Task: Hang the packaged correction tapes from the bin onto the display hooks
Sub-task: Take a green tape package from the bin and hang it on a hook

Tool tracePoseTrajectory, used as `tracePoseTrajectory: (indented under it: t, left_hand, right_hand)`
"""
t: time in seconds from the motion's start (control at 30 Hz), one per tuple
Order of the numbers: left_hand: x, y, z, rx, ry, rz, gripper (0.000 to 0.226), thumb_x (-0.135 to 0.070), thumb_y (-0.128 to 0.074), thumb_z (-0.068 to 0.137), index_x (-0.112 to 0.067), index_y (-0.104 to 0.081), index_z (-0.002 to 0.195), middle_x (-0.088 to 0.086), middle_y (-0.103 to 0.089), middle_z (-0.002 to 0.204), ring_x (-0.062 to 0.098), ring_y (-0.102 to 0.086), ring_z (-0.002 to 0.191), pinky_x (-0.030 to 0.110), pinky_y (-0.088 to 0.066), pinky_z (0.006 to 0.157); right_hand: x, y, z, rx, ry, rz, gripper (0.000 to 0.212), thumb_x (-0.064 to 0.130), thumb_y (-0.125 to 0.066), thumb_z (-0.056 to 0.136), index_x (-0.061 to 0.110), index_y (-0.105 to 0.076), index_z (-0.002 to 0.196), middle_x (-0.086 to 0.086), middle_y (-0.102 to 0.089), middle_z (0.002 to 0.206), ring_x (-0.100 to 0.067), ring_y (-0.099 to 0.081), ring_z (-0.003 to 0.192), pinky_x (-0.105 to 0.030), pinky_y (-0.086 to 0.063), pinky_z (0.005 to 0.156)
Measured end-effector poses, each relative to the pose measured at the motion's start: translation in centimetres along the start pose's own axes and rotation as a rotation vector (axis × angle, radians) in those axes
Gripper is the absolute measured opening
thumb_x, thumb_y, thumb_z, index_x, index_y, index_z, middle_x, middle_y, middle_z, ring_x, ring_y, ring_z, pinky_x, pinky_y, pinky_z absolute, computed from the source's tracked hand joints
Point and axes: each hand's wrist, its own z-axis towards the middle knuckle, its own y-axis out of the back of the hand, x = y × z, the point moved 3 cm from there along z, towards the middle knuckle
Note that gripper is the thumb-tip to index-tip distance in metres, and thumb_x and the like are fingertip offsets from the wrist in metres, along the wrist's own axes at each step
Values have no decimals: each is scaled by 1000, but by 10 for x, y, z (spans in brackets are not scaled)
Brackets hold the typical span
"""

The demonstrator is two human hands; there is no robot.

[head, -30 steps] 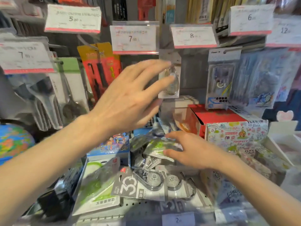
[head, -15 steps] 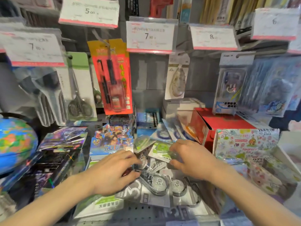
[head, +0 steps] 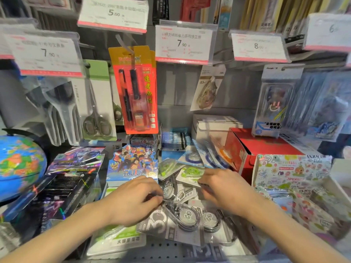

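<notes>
A grey-carded correction tape pack [head: 178, 223] is seen nearest, lying flat at the front of the pile of packaged correction tapes [head: 182, 188] on the shelf. Its upper left corner is touched by the curled fingers of the left hand [head: 133, 200]; whether the card is actually pinched cannot be told. Just beyond, a green correction tape pack [head: 190, 172] is met at its right edge by the bent fingertips of the right hand [head: 222, 188], and a firm grip cannot be confirmed there either. Further back, one correction tape card [head: 208, 88] is hung, tilted, under the 7.90 price tag [head: 184, 44], well above both hands.
</notes>
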Motion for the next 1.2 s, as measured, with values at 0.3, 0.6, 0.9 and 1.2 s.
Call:
tracePoseTrajectory:
  t: [0.3,0.6,0.9,1.2]
  left_hand:
    - [-9,0,45,-32,355,-795,35,-38,-49,106,-8,-67,102,3,-81,90,9,-62,58,23,-46,54]
    - [-24,-1,56,81,410,-1161,20,-16,-54,104,-2,-67,110,13,-80,96,11,-67,64,18,-45,51]
    - [-18,7,36,110,359,-1188,18,-9,-61,99,3,-68,110,20,-79,93,16,-71,68,17,-53,57]
    - [4,41,-4,56,277,-1050,16,-8,-62,98,5,-71,102,21,-74,87,16,-69,67,22,-54,61]
  right_hand:
    - [-1,14,-7,-108,26,80,44,41,-30,88,23,-69,95,11,-65,92,-12,-63,86,-34,-53,77]
    - [1,20,-21,-98,44,199,41,54,-42,95,29,-69,112,16,-65,103,-5,-61,94,-26,-50,86]
    - [-22,25,-14,-196,-137,308,27,43,-53,95,29,-71,110,16,-68,104,-2,-63,88,-26,-51,83]
    - [-22,26,-6,-155,-262,479,21,45,-57,93,31,-71,100,14,-70,91,-2,-62,81,-31,-53,81]
